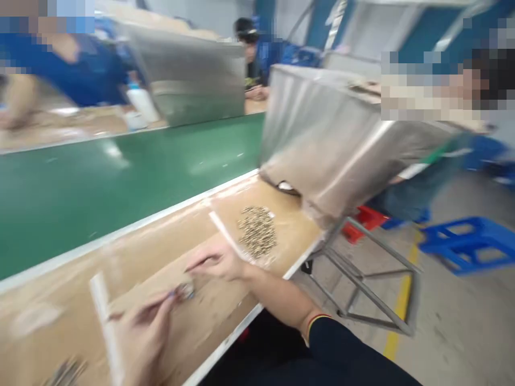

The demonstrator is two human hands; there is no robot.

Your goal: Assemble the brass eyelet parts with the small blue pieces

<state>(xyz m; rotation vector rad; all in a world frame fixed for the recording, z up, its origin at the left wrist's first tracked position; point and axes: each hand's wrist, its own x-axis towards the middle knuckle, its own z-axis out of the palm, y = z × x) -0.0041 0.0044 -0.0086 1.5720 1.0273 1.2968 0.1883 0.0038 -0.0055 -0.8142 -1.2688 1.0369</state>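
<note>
My left hand (147, 327) is over the tan worktop at the lower left, thumb and fingers pinched together. At its fingertips is a small shiny, roundish piece (185, 291) with a hint of blue; blur hides its exact kind. Just above and to the right, my right hand (220, 261) has its fingers pressed together, pointing left; whatever they may hold is too small to make out. Beyond my right wrist lies a heap of small brass-coloured parts (258, 230). Several thin grey metal pieces (66, 372) lie at the bottom left.
White strips (105, 327) divide the worktop. A green conveyor belt (132, 182) runs behind it. A large metal sheet partition (322, 139) stands at right; a metal stool frame (370, 279) and blue plastic stool (470, 244) are on the floor. Other people sit across and at right.
</note>
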